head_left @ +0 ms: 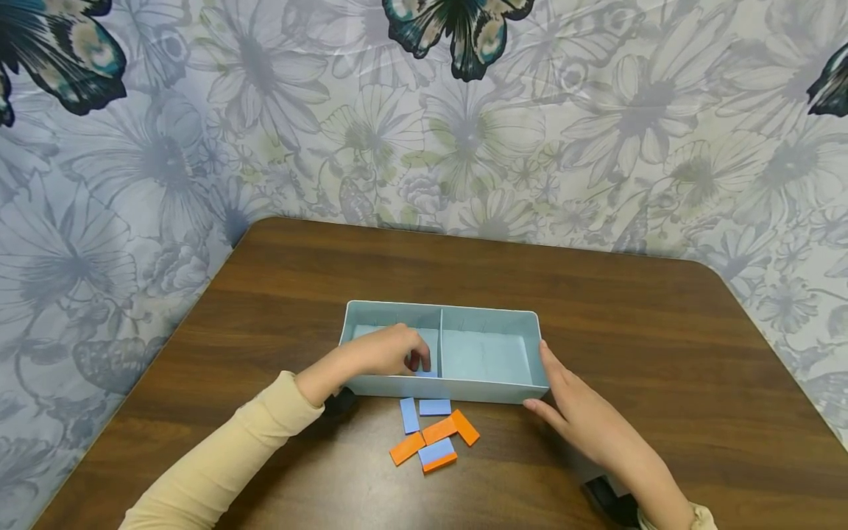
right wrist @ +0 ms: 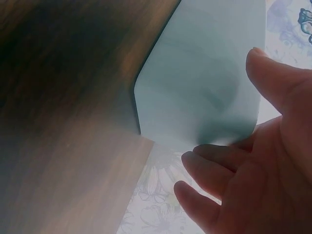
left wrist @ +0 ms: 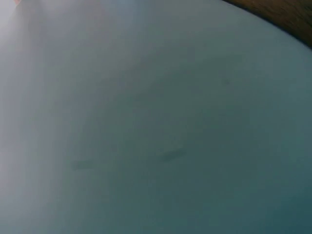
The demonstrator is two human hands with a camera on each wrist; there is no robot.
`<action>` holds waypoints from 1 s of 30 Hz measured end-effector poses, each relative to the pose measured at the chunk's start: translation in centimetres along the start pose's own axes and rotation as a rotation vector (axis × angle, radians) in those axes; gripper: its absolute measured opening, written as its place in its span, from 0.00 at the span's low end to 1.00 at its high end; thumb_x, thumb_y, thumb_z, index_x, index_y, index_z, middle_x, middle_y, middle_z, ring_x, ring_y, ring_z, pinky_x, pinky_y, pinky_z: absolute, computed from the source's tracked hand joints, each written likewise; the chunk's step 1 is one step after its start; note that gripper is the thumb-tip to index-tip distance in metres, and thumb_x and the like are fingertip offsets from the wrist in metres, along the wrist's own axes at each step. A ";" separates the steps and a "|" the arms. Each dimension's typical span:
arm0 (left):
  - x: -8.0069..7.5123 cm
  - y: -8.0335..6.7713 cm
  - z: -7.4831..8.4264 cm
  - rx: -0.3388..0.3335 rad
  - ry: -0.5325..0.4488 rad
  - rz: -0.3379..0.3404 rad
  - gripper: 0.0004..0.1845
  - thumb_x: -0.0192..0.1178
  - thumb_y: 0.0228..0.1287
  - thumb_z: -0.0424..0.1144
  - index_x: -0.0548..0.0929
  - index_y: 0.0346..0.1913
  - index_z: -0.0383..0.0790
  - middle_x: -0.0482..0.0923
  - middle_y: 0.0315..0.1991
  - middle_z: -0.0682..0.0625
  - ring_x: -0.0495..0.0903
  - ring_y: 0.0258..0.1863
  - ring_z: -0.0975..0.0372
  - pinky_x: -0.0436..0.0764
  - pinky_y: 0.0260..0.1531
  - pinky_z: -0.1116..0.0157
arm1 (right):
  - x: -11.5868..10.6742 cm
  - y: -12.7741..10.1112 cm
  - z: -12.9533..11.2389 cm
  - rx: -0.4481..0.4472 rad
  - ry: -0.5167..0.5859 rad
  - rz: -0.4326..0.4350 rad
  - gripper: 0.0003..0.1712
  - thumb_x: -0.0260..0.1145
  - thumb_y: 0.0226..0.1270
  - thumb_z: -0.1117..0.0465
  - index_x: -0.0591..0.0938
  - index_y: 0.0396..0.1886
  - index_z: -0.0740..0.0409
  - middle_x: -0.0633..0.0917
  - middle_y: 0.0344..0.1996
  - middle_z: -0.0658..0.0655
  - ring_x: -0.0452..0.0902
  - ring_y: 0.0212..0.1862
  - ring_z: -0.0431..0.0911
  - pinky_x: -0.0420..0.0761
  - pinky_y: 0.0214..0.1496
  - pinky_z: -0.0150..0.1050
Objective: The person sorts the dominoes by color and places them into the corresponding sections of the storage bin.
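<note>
A light blue-green two-compartment box [head_left: 490, 391] sits on the table. My left hand [head_left: 391, 350] reaches into its left compartment with bent fingers and pinches a blue block [head_left: 426, 374], which the front wall partly hides. My right hand [head_left: 583, 408] rests against the box's right end, fingers nearly straight along it and thumb by the front corner. The right wrist view shows that hand's fingers [right wrist: 209, 170] beside the box wall [right wrist: 195, 73]. A blurred, pale blue-green surface [left wrist: 156, 117] fills most of the left wrist view.
In front of the box lie loose blocks: an upright-lying blue block [head_left: 410, 416], another blue block [head_left: 434, 407] and several orange ones, such as this orange block [head_left: 466, 428]. Some touch or overlap. The brown table [head_left: 298, 272] ends at a flower-patterned backdrop [head_left: 464, 147].
</note>
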State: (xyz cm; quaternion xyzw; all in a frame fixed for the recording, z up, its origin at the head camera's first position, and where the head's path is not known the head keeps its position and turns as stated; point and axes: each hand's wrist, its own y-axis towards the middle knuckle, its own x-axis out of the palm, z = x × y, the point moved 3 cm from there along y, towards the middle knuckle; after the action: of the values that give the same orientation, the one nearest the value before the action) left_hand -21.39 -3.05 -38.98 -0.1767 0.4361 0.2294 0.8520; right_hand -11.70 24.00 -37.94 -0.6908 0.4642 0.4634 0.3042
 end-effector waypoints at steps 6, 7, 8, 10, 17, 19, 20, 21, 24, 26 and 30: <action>-0.1 -0.2 -0.3 0.036 -0.042 -0.001 0.07 0.64 0.57 0.27 0.85 0.29 0.43 0.75 0.22 0.61 0.72 0.23 0.68 0.74 0.27 0.71 | 0.2 0.2 -0.8 -0.010 -0.089 0.069 0.47 0.57 0.69 0.47 0.45 0.73 0.68 0.60 0.66 0.70 0.63 0.62 0.63 0.67 0.56 0.56; -0.1 -0.2 -0.4 0.046 -0.051 -0.003 0.07 0.64 0.58 0.27 0.85 0.29 0.44 0.75 0.23 0.61 0.72 0.23 0.68 0.74 0.27 0.71 | 0.3 0.2 -0.9 -0.004 -0.107 0.082 0.47 0.58 0.69 0.48 0.46 0.72 0.68 0.61 0.65 0.70 0.64 0.61 0.63 0.68 0.56 0.55; 0.0 -0.3 -0.4 0.055 -0.063 -0.005 0.07 0.64 0.58 0.28 0.85 0.29 0.44 0.76 0.23 0.61 0.72 0.23 0.68 0.74 0.27 0.71 | 0.4 0.2 -1.0 0.002 -0.122 0.095 0.47 0.58 0.69 0.48 0.46 0.72 0.68 0.62 0.65 0.70 0.66 0.60 0.63 0.69 0.55 0.55; 0.1 -0.4 -0.4 0.069 -0.085 -0.018 0.06 0.63 0.59 0.29 0.86 0.29 0.44 0.77 0.24 0.62 0.73 0.23 0.69 0.75 0.28 0.71 | 0.7 0.2 -1.2 0.014 -0.138 0.117 0.46 0.60 0.68 0.50 0.47 0.72 0.69 0.63 0.64 0.70 0.68 0.59 0.63 0.70 0.54 0.55; 0.6 -0.6 -0.4 0.073 -0.134 -0.057 0.07 0.61 0.62 0.30 0.87 0.30 0.40 0.79 0.25 0.62 0.74 0.26 0.71 0.75 0.32 0.72 | 1.3 -0.1 -1.5 0.037 -0.161 0.140 0.47 0.62 0.66 0.52 0.48 0.71 0.71 0.65 0.63 0.71 0.70 0.56 0.63 0.72 0.51 0.54; 0.4 -0.6 -0.4 0.068 -0.135 -0.052 0.07 0.60 0.62 0.30 0.87 0.29 0.40 0.78 0.24 0.61 0.73 0.25 0.71 0.75 0.30 0.72 | 1.3 -0.1 -1.5 0.034 -0.169 0.154 0.47 0.63 0.66 0.52 0.48 0.71 0.71 0.66 0.63 0.71 0.71 0.56 0.63 0.73 0.51 0.54; 0.3 -0.6 -0.3 0.066 -0.134 -0.050 0.08 0.60 0.63 0.30 0.87 0.29 0.40 0.78 0.24 0.61 0.72 0.24 0.71 0.74 0.30 0.72 | 1.3 -0.1 -1.5 0.033 -0.173 0.161 0.47 0.63 0.66 0.52 0.48 0.71 0.71 0.66 0.62 0.71 0.71 0.55 0.63 0.73 0.50 0.54; 0.2 -0.5 -0.3 0.067 -0.132 -0.048 0.08 0.60 0.63 0.31 0.87 0.28 0.40 0.78 0.23 0.61 0.71 0.23 0.71 0.74 0.29 0.71 | 1.2 -0.1 -1.5 0.033 -0.178 0.166 0.47 0.63 0.66 0.52 0.48 0.71 0.71 0.67 0.62 0.71 0.71 0.55 0.63 0.73 0.50 0.54; 0.1 -0.5 -0.1 0.082 -0.123 -0.050 0.08 0.59 0.63 0.31 0.87 0.30 0.40 0.78 0.24 0.61 0.71 0.23 0.71 0.74 0.29 0.71 | 1.2 -0.1 -1.6 0.037 -0.185 0.169 0.47 0.63 0.66 0.52 0.49 0.71 0.71 0.68 0.61 0.72 0.72 0.55 0.63 0.74 0.49 0.54; 0.0 -0.6 0.0 0.087 -0.122 -0.051 0.07 0.59 0.64 0.32 0.87 0.32 0.40 0.79 0.26 0.62 0.73 0.25 0.71 0.75 0.30 0.71 | 1.2 -0.1 -1.6 0.040 -0.185 0.167 0.47 0.63 0.66 0.52 0.49 0.71 0.71 0.68 0.61 0.72 0.72 0.54 0.63 0.74 0.49 0.54; -0.3 -1.0 -0.1 0.070 -0.143 -0.027 0.07 0.57 0.65 0.33 0.86 0.38 0.38 0.79 0.29 0.60 0.74 0.28 0.70 0.75 0.32 0.71 | 1.2 -0.2 -1.6 0.045 -0.186 0.172 0.47 0.63 0.66 0.51 0.49 0.71 0.71 0.68 0.61 0.72 0.72 0.55 0.63 0.74 0.49 0.54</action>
State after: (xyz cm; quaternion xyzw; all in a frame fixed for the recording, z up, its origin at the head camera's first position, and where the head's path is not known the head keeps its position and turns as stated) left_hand -21.04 -3.99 -38.69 -0.1356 0.3793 0.2146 0.8897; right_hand -10.80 22.26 -38.40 -0.5954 0.5017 0.5395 0.3205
